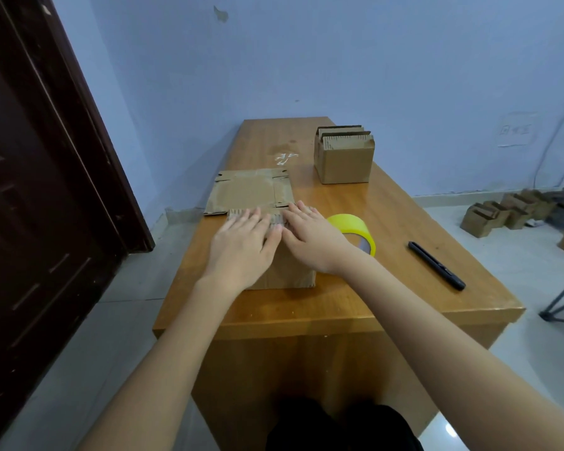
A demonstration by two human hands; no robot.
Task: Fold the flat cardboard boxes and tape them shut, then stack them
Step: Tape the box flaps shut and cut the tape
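A small cardboard box (290, 275) stands on the wooden table (355, 301) in front of me. My left hand (241, 242) and my right hand (310, 236) lie flat on its top flaps, fingers straight, side by side, and hide most of the top. Just behind the box a flat cardboard blank (248, 190) lies on the table. A second box (344, 156) with its flaps standing up sits at the far right of the table. A yellow tape roll (355, 226) lies right of my right hand, partly hidden by my wrist.
A black utility knife (437, 265) lies on the table's right side. Tape scraps (285, 157) stick to the tabletop further back. Several folded boxes (502, 213) sit on the floor at the right. A dark door (30, 190) stands at the left.
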